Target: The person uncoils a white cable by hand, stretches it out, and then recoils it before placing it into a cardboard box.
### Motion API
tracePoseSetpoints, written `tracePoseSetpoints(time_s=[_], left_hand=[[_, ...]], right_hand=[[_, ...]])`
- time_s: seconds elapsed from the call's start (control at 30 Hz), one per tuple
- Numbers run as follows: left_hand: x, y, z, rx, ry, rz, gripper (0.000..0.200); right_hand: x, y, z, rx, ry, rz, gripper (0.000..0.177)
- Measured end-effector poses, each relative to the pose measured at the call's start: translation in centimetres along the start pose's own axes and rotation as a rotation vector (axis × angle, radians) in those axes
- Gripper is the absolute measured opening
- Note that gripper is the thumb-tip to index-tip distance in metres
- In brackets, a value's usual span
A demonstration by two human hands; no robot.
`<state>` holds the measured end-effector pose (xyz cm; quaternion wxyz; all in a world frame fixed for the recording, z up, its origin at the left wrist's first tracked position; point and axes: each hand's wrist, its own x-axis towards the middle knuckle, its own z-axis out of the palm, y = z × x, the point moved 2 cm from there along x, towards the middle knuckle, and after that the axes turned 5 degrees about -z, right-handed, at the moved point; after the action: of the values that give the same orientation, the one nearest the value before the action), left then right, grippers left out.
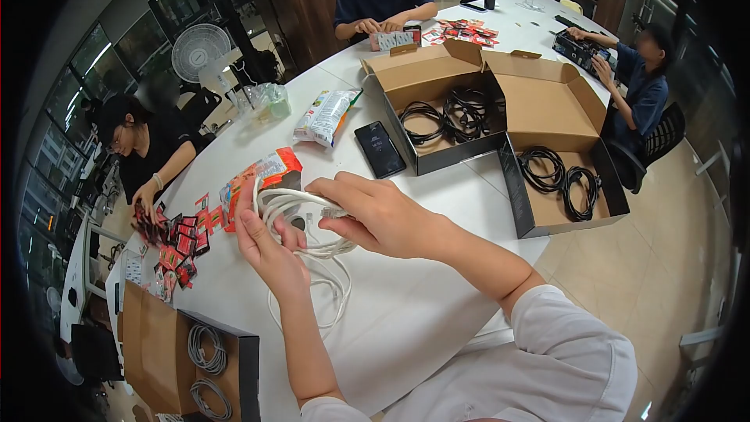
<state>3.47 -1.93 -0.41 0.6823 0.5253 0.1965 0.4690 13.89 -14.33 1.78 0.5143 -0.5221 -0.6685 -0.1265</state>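
Note:
A white network cable (332, 249) is partly coiled in front of me, with loose loops drooping onto the white table. My left hand (269, 254) is closed around the coil, its fingers and thumb curled on the strands. Between the thumb and fingers of my right hand (384, 215) is the cable's end, where a clear plug (331, 212) shows. A second clear plug hangs below the coil near my left fingers. Just behind my left hand stands an opened red-orange bag (281, 162).
Open boxes with coiled black cables (539, 169) stand right of centre; another box (248, 359) with grey cables is at lower left. A phone (380, 150) and snack bag (326, 117) lie ahead. Red packets (183, 236) are near a co-worker at left; two other people sit across the table.

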Motion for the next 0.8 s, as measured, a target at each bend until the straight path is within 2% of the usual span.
tracePoseSetpoints(time_s=[0.13,0.23,0.33,0.43,0.53,0.67,0.8], left_hand=[[0.1,-0.8,-0.1,-0.046,-0.012,-0.075,0.048],[-0.3,-0.4,-0.4,-0.143,-0.186,-0.143,0.048],[-0.7,-0.2,-0.2,-0.111,-0.302,-0.147,0.045],[-0.9,0.1,-0.2,-0.15,-0.356,-0.281,0.041],[-1.1,0.3,-0.3,-0.125,-0.37,-0.324,0.036],[-0.3,0.0,-1.4,-0.043,-0.519,-0.306,0.035],[-0.4,0.5,-1.4,-0.012,-0.608,-0.373,0.031]], right_hand=[[0.0,-0.4,-0.3,-0.006,0.011,-0.01,0.039],[0.2,-0.3,-1.1,-0.056,0.016,0.021,0.036],[0.1,0.5,-1.6,-0.015,0.055,0.05,0.032],[0.2,0.8,-2.4,-0.033,0.028,0.06,0.029],[0.2,1.5,-2.6,-0.025,-0.012,0.074,0.028],[0.3,1.6,-3.1,-0.026,-0.08,0.12,0.027],[0.1,2.1,-3.5,-0.038,-0.111,0.111,0.027]])
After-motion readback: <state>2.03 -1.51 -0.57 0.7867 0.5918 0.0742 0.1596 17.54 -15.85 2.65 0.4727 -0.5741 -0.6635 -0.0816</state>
